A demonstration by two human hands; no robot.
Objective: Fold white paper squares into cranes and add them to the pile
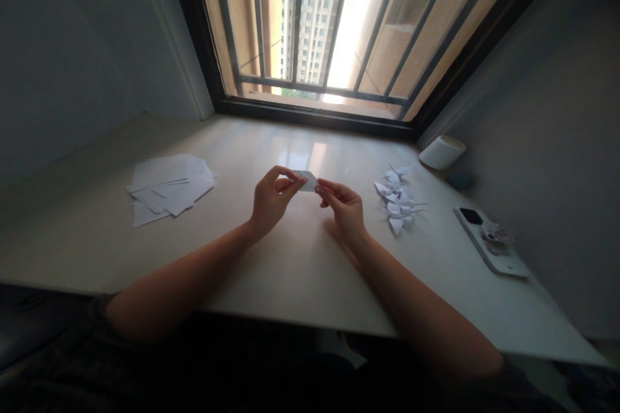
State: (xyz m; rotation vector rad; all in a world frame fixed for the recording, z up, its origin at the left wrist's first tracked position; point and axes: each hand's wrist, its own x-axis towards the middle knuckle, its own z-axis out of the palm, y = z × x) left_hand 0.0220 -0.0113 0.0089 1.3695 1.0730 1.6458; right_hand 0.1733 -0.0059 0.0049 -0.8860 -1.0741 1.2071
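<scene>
A small folded piece of paper (308, 181) is hanging in the air just above the pale sill (300, 258), between both hands. The left hand (271, 199) is pinching its left end with fingers pressed together, and the right hand (343, 205) is gripping its right edge likewise. Loose paper sheets (167, 188) are lying well to the left; folded paper cranes (400, 200) are sitting near the right hand, a phone (489, 240) beyond them.

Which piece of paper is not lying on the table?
The small folded paper, pinched between the left hand and right hand; the flat sheets and folded figures rest on the table.
</scene>
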